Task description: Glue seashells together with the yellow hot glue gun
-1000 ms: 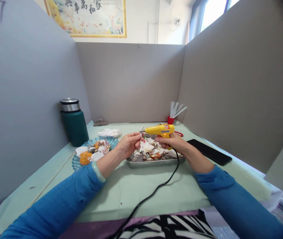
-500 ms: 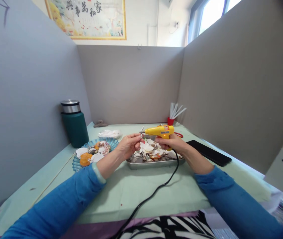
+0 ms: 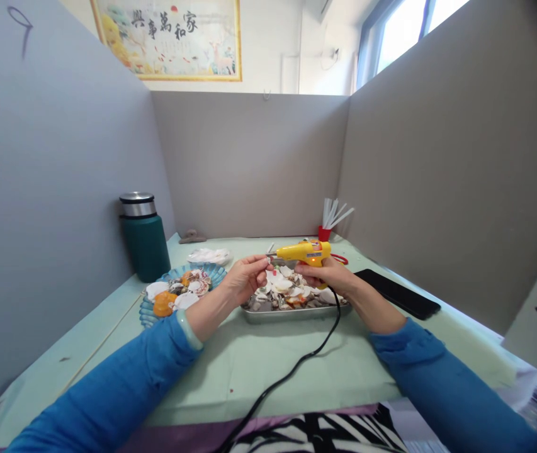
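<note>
Grey partition panels box in three sides, and between them lies the desk under a pale green cover. Back left, against the panel, stands a dark green cylindrical flask with a steel lid, upright. Just in front of it sits a blue scalloped plate heaped with orange, white and patterned shells. Right beside that, mid-desk, is a shallow rectangular steel tray, loaded with more mixed seashells. A flat black phone lies face up to the right of the tray, apart from it. A black power cord snakes from the near edge up to the right hand.

Both hands hover over the tray. The right hand has its fingers clenched round the grip of a yellow plastic glue gun, held level, nozzle aimed left. The left hand comes in opposite, its fingers pinching a small pale shell piece right at the nozzle tip; whether the two touch is too small to tell. Behind the gun, at the back panel, a small red cup of white glue sticks stands upright.
</note>
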A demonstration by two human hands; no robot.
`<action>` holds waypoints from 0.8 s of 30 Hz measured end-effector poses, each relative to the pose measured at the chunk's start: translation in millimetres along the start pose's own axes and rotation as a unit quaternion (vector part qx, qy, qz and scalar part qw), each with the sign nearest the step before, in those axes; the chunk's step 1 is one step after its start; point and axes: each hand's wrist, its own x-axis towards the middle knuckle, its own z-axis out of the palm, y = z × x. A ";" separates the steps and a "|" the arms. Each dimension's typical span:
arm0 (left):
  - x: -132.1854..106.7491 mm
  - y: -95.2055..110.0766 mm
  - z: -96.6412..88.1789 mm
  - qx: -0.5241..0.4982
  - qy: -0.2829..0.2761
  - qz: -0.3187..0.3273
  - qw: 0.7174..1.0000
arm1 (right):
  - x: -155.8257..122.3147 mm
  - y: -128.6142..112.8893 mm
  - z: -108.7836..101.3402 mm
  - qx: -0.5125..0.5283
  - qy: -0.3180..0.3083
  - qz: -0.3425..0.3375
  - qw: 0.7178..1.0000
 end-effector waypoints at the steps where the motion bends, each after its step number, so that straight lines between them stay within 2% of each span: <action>1: -0.1 -0.1 -0.2 -0.002 0.000 0.000 1.000 | 0.0 0.1 0.0 -0.002 0.000 0.001 1.000; 24: -7.5 7.6 10.4 0.011 -0.003 -0.005 1.000 | 0.5 1.1 -1.3 0.012 0.005 -0.003 1.000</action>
